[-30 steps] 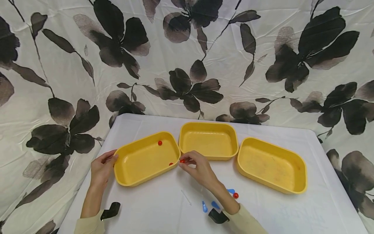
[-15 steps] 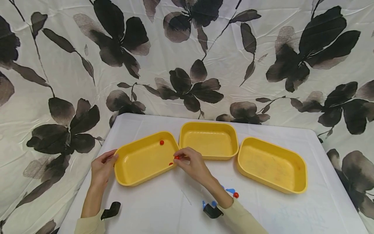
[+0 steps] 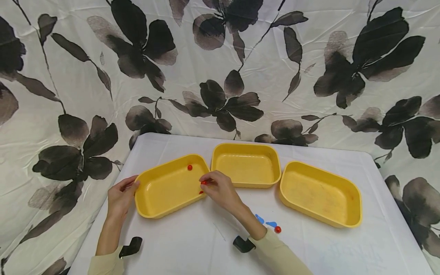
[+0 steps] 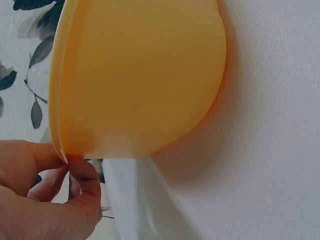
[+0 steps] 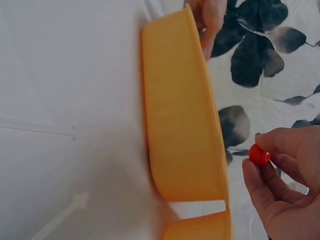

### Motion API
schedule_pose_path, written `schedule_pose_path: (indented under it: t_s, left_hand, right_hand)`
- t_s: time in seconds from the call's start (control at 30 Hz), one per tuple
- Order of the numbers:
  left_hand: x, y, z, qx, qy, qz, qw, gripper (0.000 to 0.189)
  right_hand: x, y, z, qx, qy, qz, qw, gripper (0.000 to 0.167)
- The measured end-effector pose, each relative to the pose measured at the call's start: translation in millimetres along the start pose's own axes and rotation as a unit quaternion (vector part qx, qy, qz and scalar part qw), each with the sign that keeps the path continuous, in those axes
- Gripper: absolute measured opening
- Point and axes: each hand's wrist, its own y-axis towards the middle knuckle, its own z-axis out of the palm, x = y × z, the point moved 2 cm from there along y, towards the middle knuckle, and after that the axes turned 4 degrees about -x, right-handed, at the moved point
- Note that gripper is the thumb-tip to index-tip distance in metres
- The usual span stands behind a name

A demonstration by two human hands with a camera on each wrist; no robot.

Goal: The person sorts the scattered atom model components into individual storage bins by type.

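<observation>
My left hand (image 3: 120,196) pinches the left end rim of the left yellow tray (image 3: 161,191); the left wrist view shows thumb and fingers on that rim. Between the thumb and fingertips of my right hand (image 3: 222,191) is a small red ball (image 5: 259,155), held above the tray's right end. Inside that tray lies one red ball (image 3: 190,167) towards the back. Another red ball (image 3: 201,192) shows only in part, behind the front wall near the right corner.
A middle yellow tray (image 3: 245,184) and a right yellow tray (image 3: 319,193) stand alongside. On the white table (image 3: 178,244) lie a loose red ball (image 3: 277,229) and blue drop-shaped pieces (image 3: 271,224), near my right forearm. A patterned cloth (image 3: 213,57) hangs behind.
My right hand has moved left and slightly away from me with the red ball, from beside the left tray to over its right end. The left hand stays on the rim.
</observation>
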Motion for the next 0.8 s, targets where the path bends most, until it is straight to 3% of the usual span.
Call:
schedule_pose_path:
  t_s: [0.5, 0.8]
  left_hand:
    - [-0.6, 0.8, 0.3, 0.003, 0.003, 0.006, 1.0000, 0.042]
    - [1.8, 0.8, 0.2, -0.005, 0.014, 0.016, 0.9998, 0.041]
  right_hand:
    - [-6.1, 7.7, 17.2, 0.055, -0.044, 0.017, 0.9974, 0.016]
    - [-2.7, 11.6, 20.8, 0.087, -0.084, -0.015, 0.9926, 0.015]
